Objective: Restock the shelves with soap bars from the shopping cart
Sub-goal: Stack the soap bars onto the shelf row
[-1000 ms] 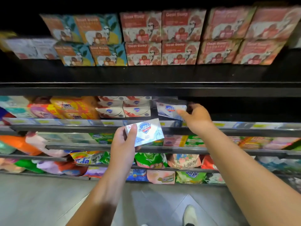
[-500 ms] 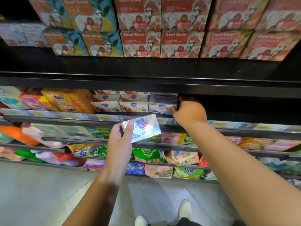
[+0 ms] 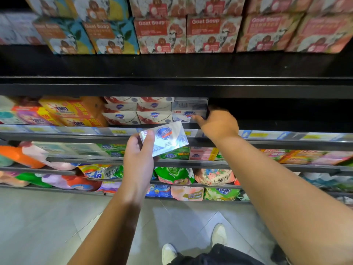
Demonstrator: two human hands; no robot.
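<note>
Goat Soap boxes (image 3: pixel 160 33) are stacked in two rows on the black top shelf (image 3: pixel 172 67). On the shelf below (image 3: pixel 286 135), white soap boxes (image 3: pixel 137 113) are piled just beside orange packs (image 3: pixel 66 111). Its right part is dark. Soft bright bags (image 3: pixel 172 175) are laid on the lower shelves (image 3: pixel 191 163).

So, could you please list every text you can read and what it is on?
"Goat Soap": red soap boxes, top shelf.
"Safeguard": soap bar in left hand.
"OMO": yellow boxes.
"Tide": detergent bag.
"120": pink pouch.
Shelved soap box the right hand holds: blurred.
Price tags: blurred.
</note>
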